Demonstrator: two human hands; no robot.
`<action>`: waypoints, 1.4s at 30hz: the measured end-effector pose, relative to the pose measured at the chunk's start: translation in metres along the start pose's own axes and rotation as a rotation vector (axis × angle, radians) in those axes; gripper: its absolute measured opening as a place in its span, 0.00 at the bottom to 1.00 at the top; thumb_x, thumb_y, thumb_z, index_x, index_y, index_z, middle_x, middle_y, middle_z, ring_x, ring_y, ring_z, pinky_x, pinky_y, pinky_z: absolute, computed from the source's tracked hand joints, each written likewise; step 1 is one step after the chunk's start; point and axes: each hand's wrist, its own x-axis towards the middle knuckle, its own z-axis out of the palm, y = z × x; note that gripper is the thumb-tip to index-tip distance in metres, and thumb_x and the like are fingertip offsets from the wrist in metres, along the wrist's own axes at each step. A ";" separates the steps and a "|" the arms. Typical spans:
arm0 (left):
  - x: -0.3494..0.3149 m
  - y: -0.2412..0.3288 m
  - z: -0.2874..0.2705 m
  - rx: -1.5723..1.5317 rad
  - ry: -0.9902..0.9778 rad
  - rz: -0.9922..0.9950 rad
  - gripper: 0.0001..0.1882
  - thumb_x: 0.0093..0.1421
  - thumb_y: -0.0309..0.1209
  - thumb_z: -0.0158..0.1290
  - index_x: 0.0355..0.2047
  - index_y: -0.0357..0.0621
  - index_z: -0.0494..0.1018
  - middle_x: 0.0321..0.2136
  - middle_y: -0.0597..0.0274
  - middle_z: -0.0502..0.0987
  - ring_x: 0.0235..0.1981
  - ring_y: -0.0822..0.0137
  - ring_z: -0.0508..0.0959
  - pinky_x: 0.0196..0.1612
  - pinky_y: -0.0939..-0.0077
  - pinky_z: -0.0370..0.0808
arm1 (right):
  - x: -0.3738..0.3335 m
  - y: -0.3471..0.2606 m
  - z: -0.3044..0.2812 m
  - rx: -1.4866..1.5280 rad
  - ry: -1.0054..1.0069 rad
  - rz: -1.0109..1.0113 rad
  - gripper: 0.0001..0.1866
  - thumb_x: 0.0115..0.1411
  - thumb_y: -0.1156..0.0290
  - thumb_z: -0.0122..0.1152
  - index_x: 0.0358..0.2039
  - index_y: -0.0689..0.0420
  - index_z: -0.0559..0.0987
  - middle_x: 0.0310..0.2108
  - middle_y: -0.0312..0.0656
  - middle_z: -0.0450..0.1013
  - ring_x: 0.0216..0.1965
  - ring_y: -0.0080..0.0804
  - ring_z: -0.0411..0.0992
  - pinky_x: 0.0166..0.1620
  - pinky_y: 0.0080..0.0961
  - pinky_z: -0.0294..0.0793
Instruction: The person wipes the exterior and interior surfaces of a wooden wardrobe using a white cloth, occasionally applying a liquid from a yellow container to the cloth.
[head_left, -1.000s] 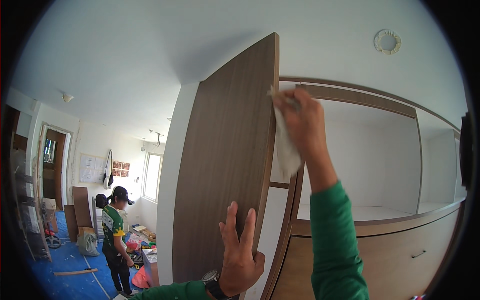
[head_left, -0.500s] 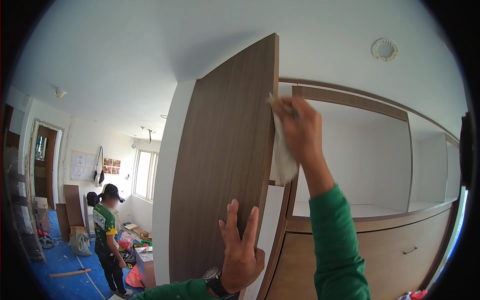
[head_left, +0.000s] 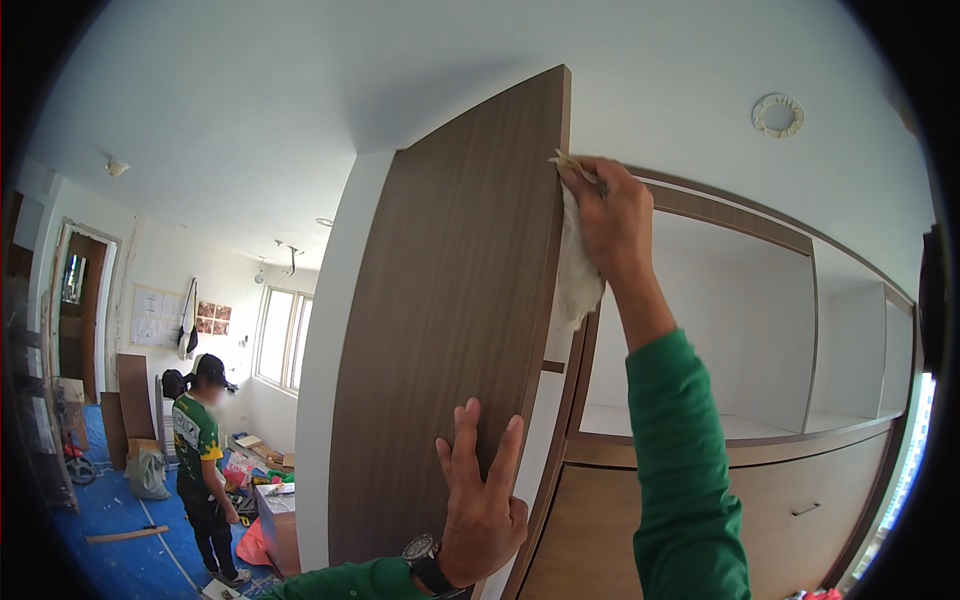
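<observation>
A tall brown wood-grain cabinet door [head_left: 450,280] stands swung out in front of me. My right hand [head_left: 617,215] pinches a whitish cloth [head_left: 578,270] against the upper part of the door's right edge, and the cloth's loose end hangs below the fingers. Low on the door's face, my left hand [head_left: 482,500] rests with its fingers spread, holding nothing. A dark watch [head_left: 424,555] sits on the left wrist.
Behind the door is a wall cabinet with white open compartments [head_left: 725,320] above a wooden panel [head_left: 730,510] with a small handle. At the left a person [head_left: 202,460] in a green shirt stands on blue floor sheeting [head_left: 120,560], near a grey bag [head_left: 148,475] and scattered materials.
My right hand has moved up along the door's edge with the cloth. My left hand stays spread on the door. The view has shifted slightly.
</observation>
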 end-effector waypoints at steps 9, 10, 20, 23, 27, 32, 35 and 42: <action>-0.004 -0.011 -0.005 -0.011 0.000 -0.031 0.51 0.47 0.12 0.51 0.74 0.48 0.54 0.71 0.25 0.44 0.72 0.20 0.45 0.63 0.14 0.45 | -0.070 -0.013 -0.004 0.110 -0.093 -0.057 0.13 0.53 0.84 0.63 0.38 0.57 0.85 0.32 0.49 0.79 0.35 0.47 0.80 0.40 0.34 0.79; -0.004 -0.009 -0.010 0.012 0.012 -0.018 0.50 0.48 0.12 0.51 0.74 0.48 0.54 0.71 0.25 0.44 0.71 0.19 0.45 0.62 0.14 0.45 | -0.036 -0.010 0.007 0.017 -0.074 -0.050 0.11 0.55 0.81 0.62 0.38 0.56 0.86 0.33 0.50 0.80 0.35 0.48 0.80 0.41 0.35 0.79; -0.011 -0.011 0.010 0.045 0.054 -0.025 0.54 0.50 0.07 0.50 0.76 0.57 0.50 0.72 0.30 0.46 0.72 0.24 0.48 0.63 0.14 0.48 | 0.165 0.054 0.052 -0.258 -0.041 -0.058 0.17 0.60 0.56 0.68 0.42 0.56 0.87 0.39 0.51 0.83 0.43 0.50 0.81 0.49 0.38 0.78; -0.008 -0.014 0.013 -0.024 0.041 -0.067 0.56 0.48 0.05 0.49 0.76 0.58 0.51 0.73 0.29 0.44 0.73 0.23 0.45 0.62 0.12 0.46 | 0.107 0.041 0.038 -0.232 -0.044 -0.059 0.19 0.61 0.55 0.68 0.42 0.57 0.87 0.39 0.51 0.83 0.43 0.49 0.81 0.48 0.37 0.77; -0.008 -0.021 0.011 0.089 0.100 0.027 0.54 0.50 0.05 0.48 0.76 0.58 0.51 0.73 0.30 0.44 0.73 0.23 0.45 0.63 0.13 0.46 | 0.040 0.022 0.031 -0.108 -0.106 0.005 0.18 0.61 0.55 0.68 0.42 0.57 0.86 0.38 0.52 0.82 0.42 0.49 0.81 0.48 0.37 0.76; -0.012 -0.014 0.018 0.020 0.107 0.074 0.55 0.50 0.04 0.48 0.76 0.59 0.50 0.73 0.30 0.43 0.73 0.24 0.44 0.63 0.12 0.44 | 0.151 0.055 0.045 -0.349 -0.026 -0.027 0.19 0.62 0.53 0.66 0.44 0.55 0.87 0.39 0.49 0.83 0.42 0.47 0.81 0.48 0.38 0.77; -0.013 -0.019 0.019 0.007 0.112 0.073 0.56 0.50 0.04 0.50 0.76 0.60 0.49 0.73 0.30 0.43 0.73 0.24 0.44 0.62 0.11 0.43 | 0.186 0.066 0.055 -0.435 -0.081 -0.061 0.20 0.62 0.52 0.66 0.45 0.54 0.86 0.40 0.47 0.83 0.44 0.46 0.81 0.50 0.39 0.77; -0.011 -0.021 0.021 0.034 0.123 0.066 0.53 0.51 0.07 0.52 0.75 0.60 0.54 0.73 0.32 0.44 0.72 0.22 0.45 0.61 0.09 0.44 | 0.136 0.053 0.047 -0.427 -0.086 -0.065 0.18 0.62 0.53 0.66 0.44 0.53 0.87 0.42 0.46 0.83 0.47 0.45 0.81 0.53 0.37 0.76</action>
